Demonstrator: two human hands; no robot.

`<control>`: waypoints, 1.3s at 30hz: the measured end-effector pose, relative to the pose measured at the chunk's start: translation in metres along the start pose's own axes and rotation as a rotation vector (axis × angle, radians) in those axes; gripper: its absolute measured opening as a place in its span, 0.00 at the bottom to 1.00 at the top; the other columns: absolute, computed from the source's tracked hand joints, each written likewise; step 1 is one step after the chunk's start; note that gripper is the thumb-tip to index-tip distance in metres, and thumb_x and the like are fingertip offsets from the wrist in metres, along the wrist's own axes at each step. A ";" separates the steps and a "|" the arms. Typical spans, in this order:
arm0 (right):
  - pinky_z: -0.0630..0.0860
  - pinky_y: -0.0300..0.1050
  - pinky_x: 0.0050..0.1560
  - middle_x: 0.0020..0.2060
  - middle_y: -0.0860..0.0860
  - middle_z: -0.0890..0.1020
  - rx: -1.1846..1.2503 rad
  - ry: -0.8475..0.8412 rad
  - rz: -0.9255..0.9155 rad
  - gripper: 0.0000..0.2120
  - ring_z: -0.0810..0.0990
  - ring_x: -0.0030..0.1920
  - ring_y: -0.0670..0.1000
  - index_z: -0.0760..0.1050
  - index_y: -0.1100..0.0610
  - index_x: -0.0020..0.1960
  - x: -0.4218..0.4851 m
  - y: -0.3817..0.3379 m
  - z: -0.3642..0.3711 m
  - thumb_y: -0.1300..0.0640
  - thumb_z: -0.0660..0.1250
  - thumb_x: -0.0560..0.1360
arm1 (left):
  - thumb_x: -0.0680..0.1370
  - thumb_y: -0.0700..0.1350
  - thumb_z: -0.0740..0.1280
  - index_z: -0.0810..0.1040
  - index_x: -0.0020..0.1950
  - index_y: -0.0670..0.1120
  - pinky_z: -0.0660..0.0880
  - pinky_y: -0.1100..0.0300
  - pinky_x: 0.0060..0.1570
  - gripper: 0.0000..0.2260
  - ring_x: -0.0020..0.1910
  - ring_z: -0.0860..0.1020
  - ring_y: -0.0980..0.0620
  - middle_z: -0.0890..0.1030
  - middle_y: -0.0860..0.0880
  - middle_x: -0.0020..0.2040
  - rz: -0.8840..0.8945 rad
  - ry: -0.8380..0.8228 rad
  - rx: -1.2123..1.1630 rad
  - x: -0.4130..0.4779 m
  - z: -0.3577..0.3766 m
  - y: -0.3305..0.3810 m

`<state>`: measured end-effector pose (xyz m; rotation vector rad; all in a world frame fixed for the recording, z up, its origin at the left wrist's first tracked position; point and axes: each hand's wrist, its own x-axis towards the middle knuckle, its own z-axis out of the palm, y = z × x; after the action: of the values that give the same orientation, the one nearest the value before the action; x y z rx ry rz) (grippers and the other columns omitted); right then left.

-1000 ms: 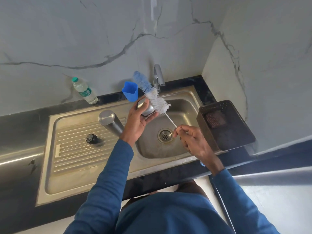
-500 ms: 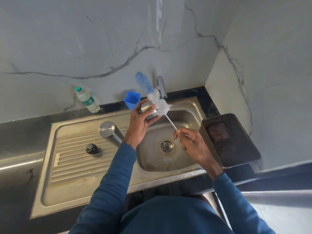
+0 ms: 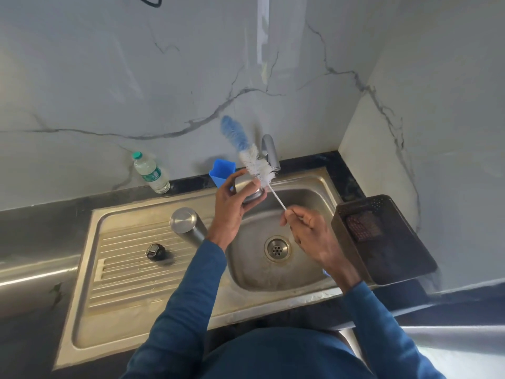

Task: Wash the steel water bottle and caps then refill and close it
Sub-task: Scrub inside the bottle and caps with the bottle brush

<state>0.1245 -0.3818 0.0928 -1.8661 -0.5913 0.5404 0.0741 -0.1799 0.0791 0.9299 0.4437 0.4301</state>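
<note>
My left hand (image 3: pixel 229 212) grips a round steel cap (image 3: pixel 250 191) over the back of the sink basin (image 3: pixel 259 272). My right hand (image 3: pixel 308 233) pinches the thin handle of a blue-and-white bottle brush (image 3: pixel 255 164); its white bristles touch the cap's right side and its blue tip points up at the wall. The steel water bottle (image 3: pixel 188 225) stands upside down on the ribbed drainboard (image 3: pixel 128 269), just left of my left wrist. A small black inner cap (image 3: pixel 155 252) lies on the drainboard further left.
A steel tap (image 3: pixel 270 151) rises behind the basin, with a blue plastic cup (image 3: pixel 222 170) to its left. A clear plastic water bottle (image 3: pixel 151 173) leans at the wall. A dark brown basket (image 3: pixel 382 239) holding a scrub pad sits right of the sink.
The view has tilted upward, so everything sits lower in the frame. Both hands keep their grips; the brush has slid a little along the cap.
</note>
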 end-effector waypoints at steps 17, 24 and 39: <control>0.61 0.41 0.26 0.24 0.44 0.68 0.008 -0.074 0.008 0.16 0.64 0.24 0.46 0.80 0.50 0.42 -0.001 0.011 0.016 0.54 0.62 0.86 | 0.71 0.40 0.79 0.82 0.61 0.42 0.86 0.48 0.50 0.19 0.60 0.84 0.41 0.83 0.41 0.61 0.045 0.136 -0.092 0.016 -0.025 0.016; 0.64 0.39 0.28 0.24 0.41 0.70 -0.022 -0.021 -0.017 0.15 0.65 0.26 0.42 0.79 0.52 0.43 0.009 -0.005 0.012 0.56 0.61 0.86 | 0.78 0.35 0.74 0.77 0.69 0.38 0.82 0.43 0.62 0.19 0.65 0.81 0.36 0.82 0.37 0.65 -0.010 0.025 -0.015 0.006 -0.017 -0.003; 0.63 0.39 0.27 0.23 0.42 0.69 -0.037 -0.041 -0.048 0.15 0.64 0.25 0.42 0.79 0.54 0.43 0.009 -0.006 0.001 0.56 0.61 0.87 | 0.78 0.36 0.76 0.76 0.70 0.35 0.80 0.39 0.64 0.22 0.64 0.82 0.38 0.82 0.37 0.64 -0.042 0.040 0.011 0.011 -0.013 0.007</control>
<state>0.1297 -0.3738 0.0976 -1.8741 -0.6757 0.5409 0.0748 -0.1617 0.0760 0.9221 0.5017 0.4095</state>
